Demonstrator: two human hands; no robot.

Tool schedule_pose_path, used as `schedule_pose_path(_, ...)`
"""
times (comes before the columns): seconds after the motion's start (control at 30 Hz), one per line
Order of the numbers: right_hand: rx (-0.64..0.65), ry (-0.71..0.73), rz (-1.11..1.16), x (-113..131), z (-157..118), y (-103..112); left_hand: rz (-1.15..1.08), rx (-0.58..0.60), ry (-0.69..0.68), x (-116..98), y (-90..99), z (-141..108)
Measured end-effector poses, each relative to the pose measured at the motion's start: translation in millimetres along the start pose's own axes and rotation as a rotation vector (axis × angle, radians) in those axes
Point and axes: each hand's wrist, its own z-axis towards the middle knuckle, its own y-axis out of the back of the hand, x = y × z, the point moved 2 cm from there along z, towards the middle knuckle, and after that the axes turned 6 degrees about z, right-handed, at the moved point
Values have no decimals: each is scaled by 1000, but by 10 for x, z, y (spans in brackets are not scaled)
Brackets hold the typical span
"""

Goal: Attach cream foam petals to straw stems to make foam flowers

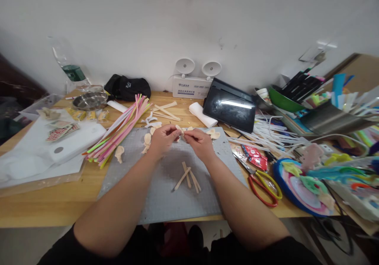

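Note:
My left hand point(164, 138) and my right hand point(200, 142) meet above the grey cutting mat point(166, 202), their fingers pinched on a small cream-coloured fuzzy piece point(179, 129). Fingers hide much of it, so its full shape is unclear. Beside my left hand lie several cream rounded pieces point(147, 139), partly covered by the hand. Two similar cream loops point(215, 135) rest just past my right hand. Several short cream fuzzy strips point(186, 177) lie crossed on the mat below my hands. Another curled cream piece point(119, 153) sits at the mat's left edge.
Pink, white and yellow pipe cleaners point(124, 129) lie bundled on the left. Scissors point(259, 180) with red and yellow handles lie right of the mat, near a round colourful pad point(284, 186). A black tablet-like device point(229, 107) leans behind. A metal bowl point(90, 100) stands back left.

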Motion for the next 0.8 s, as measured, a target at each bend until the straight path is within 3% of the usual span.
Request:
schedule_pose_path(0.23,51,68,-60,-19,5,-8,-20,-49,28,-35,23,3)
schedule_pose_path(0.47,53,323,-443,26,-57,-18,-164,-121,137,-39,13,-11)
schedule_pose_path(0.63,26,330,-639,30,-69,-4,-264,-154,195,-19,9,-15)
schedule_pose_path(0.8,42,283,-715,-11,-51,-26,-246,-159,158,-21,-9,-28)
